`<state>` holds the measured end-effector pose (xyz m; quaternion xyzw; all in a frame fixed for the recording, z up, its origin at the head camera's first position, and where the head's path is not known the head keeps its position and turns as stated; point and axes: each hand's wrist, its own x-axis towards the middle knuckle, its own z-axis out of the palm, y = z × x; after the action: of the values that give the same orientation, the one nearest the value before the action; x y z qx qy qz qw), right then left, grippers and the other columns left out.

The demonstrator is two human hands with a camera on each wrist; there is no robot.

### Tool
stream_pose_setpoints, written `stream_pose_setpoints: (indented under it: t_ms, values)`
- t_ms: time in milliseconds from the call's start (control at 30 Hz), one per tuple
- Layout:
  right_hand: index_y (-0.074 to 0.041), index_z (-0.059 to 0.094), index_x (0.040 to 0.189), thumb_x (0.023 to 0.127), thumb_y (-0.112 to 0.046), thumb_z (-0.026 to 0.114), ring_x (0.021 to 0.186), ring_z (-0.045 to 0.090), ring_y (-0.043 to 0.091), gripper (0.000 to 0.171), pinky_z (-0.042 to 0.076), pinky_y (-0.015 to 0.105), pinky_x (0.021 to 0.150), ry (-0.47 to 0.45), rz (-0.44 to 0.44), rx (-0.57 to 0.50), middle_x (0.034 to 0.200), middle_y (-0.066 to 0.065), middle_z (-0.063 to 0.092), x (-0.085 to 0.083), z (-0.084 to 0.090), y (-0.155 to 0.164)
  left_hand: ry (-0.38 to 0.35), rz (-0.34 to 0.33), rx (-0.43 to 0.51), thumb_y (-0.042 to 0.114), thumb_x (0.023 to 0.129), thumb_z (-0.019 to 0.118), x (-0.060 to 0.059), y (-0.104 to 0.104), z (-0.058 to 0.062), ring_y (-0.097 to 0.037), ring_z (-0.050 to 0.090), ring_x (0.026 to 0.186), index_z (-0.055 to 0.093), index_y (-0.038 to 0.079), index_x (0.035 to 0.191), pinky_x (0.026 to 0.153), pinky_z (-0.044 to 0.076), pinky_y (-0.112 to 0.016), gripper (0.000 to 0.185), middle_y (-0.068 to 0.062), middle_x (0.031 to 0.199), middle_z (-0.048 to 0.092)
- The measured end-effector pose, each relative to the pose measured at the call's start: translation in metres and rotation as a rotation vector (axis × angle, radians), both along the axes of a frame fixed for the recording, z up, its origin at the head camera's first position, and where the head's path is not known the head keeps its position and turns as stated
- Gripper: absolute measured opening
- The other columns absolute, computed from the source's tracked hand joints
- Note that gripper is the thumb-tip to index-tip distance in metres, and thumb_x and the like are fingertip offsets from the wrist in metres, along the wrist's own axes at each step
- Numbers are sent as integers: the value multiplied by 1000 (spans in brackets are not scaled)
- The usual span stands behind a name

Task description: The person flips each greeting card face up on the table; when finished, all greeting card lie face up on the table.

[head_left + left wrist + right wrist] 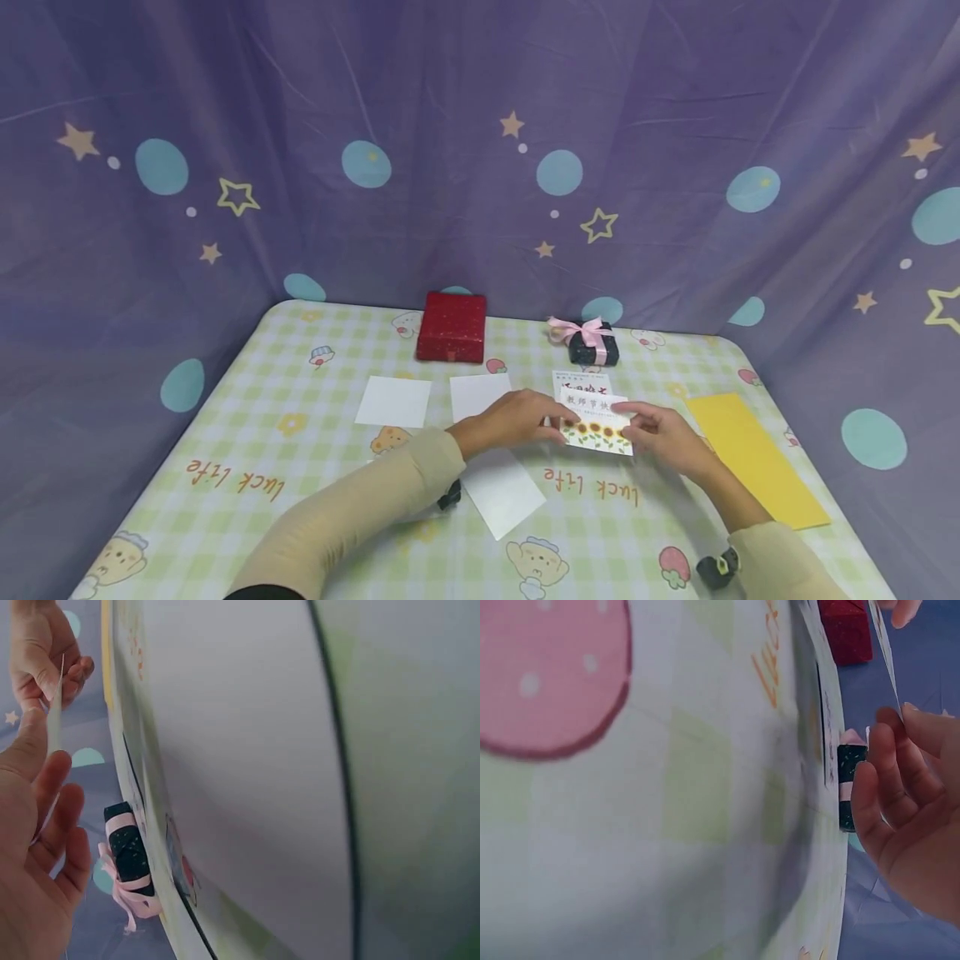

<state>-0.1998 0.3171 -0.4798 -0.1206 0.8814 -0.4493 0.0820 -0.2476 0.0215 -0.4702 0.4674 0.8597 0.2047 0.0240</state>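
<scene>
We hold the sunflower card [597, 421] between both hands, just above the checked tablecloth [225, 442], slightly right of the table's middle. Our left hand [514, 419] pinches its left short edge and our right hand [660, 435] pinches its right short edge, fingers curled onto the card in each case. The card's long axis runs left to right; its printed face points up toward us, text along the far edge, sunflowers along the near edge. A second printed card [579, 383] lies flat just beyond it. White paper sheets [393, 401] lie to the left, a yellow envelope [756, 459] to the right. At the far edge stand a red box [452, 327] and a dark box with pink bow [592, 342].
</scene>
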Motion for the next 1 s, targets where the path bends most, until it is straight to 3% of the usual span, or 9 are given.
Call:
stream_pose_setpoints:
  t_ms: [200, 433, 700, 1000]
  values:
    - [-9, 61, 140, 96, -11, 68, 60, 51, 7, 45, 44, 24, 57, -29, 27, 93, 80, 5, 66, -3, -7, 5, -19, 15, -112, 43, 88, 76, 7, 10, -6, 7, 59, 78, 65, 28, 137, 68, 43, -12, 52, 20, 87, 73]
    - [-10, 59, 142, 96, -15, 69, 60, 49, 5, 47, 44, 23, 57, -31, 96, 204, 80, 0, 65, -5, -11, 7, 54, 5, -272, 48, 91, 73, 17, 19, -4, 3, 55, 72, 72, 28, 115, 64, 42, -15, 32, 19, 81, 67]
    - [-11, 63, 138, 95, -15, 69, 58, 45, 4, 44, 40, 22, 54, -26, 114, 252, 79, -2, 63, -8, -10, 7, 10, 13, -291, 48, 90, 74, 16, 21, -9, 4, 55, 74, 70, 25, 129, 65, 43, -14, 45, 17, 84, 66]
    - [-11, 63, 138, 95, -14, 68, 59, 45, 5, 43, 40, 22, 54, -45, 141, 272, 77, -3, 63, -9, -10, 9, 48, -16, -308, 49, 93, 69, 17, 24, -10, 2, 54, 72, 72, 25, 121, 64, 42, -16, 37, 16, 82, 64]
